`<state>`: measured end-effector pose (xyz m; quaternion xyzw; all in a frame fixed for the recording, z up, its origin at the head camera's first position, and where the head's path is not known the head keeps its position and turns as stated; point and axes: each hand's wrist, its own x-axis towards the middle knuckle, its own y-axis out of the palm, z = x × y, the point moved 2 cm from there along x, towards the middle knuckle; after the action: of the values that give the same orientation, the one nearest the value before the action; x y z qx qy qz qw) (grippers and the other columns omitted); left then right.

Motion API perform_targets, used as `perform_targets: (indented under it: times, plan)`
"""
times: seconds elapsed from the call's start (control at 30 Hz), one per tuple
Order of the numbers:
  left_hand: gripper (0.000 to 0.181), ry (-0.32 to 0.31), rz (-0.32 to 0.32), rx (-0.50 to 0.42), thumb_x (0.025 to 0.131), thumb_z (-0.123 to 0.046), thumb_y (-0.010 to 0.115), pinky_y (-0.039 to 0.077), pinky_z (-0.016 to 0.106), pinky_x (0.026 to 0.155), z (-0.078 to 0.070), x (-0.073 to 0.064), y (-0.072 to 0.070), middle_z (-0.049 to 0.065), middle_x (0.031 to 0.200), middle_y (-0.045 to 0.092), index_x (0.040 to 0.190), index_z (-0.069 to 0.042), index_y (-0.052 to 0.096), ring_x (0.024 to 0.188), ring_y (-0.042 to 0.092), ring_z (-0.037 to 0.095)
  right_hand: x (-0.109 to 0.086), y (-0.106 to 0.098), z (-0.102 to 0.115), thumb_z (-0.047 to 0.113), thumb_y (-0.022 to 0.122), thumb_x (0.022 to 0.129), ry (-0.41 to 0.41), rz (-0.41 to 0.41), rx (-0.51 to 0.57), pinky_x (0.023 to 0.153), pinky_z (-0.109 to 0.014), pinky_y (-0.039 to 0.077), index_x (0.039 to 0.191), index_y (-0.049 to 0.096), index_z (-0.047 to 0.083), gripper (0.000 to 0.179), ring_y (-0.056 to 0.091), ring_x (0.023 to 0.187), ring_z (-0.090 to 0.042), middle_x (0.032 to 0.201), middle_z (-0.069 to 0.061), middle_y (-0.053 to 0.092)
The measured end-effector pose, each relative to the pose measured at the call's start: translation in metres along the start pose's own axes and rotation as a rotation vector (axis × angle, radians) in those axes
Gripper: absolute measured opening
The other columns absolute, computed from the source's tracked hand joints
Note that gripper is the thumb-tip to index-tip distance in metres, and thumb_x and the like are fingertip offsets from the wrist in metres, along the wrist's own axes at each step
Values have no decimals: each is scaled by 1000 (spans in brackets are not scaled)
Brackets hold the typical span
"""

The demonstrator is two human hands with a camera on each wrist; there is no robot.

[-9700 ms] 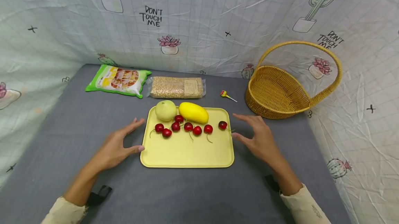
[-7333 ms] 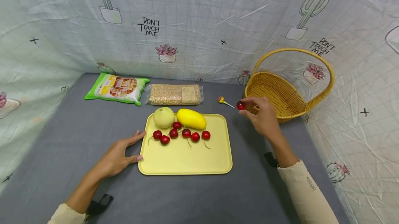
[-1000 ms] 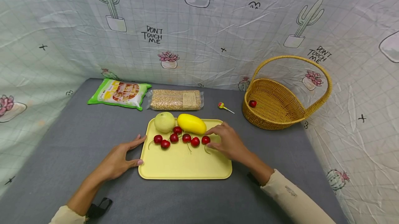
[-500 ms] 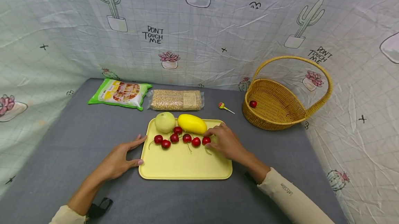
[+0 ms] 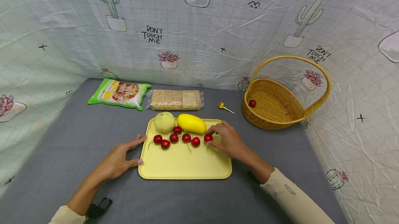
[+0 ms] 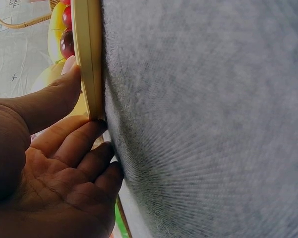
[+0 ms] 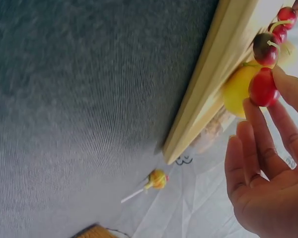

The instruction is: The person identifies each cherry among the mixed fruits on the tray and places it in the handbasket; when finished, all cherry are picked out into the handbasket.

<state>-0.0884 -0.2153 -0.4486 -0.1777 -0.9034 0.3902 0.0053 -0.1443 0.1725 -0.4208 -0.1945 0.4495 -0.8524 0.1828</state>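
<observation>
In the head view my right hand [image 5: 230,143] pinches a red cherry [image 5: 208,138] between thumb and fingertips, over the right part of a yellow tray [image 5: 187,165]. The right wrist view shows that cherry [image 7: 263,88] between the fingertips, above the tray rim. At the tray's left edge is my left hand [image 5: 116,161], its thumb and fingers spread and touching the rim; in the left wrist view the thumb lies against the tray's side. Several more cherries [image 5: 186,138] with stems lie on the tray, in front of a pale green round fruit [image 5: 164,122] and a yellow oblong fruit [image 5: 191,123].
A wicker basket [image 5: 274,121] with a tall handle stands at the back right, one cherry [image 5: 252,103] inside. Behind the tray lie a green-and-white food bag [image 5: 120,93], a clear pack of grain [image 5: 168,100] and a lollipop [image 5: 221,105]. A patterned cloth wall rises behind.
Earlier, my right hand carried a cherry from the tray's right side toward the basket, where one now lies. Within the last half second, another cherry has shifted slightly up and right in its fingertips.
</observation>
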Motion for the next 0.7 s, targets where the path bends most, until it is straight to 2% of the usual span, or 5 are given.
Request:
perform_targets:
  times: [0.23,0.7]
  plan:
    - [85,-4,2,-1,87,-17,87,37,73,115,1,0,1,28,166,38,162,-13,47,153,35,54,-1,-9,-4,15,91,86,-27,-64,-10,84,-36,55,109,80,18,26,63,99,-22,105,5,79]
    - [86,-11,2,2,87,-16,88,36,73,116,1,0,1,28,166,38,162,-13,47,154,35,54,-2,-31,-12,22,90,88,23,-129,-36,79,-35,51,113,81,21,27,62,95,-25,108,3,78]
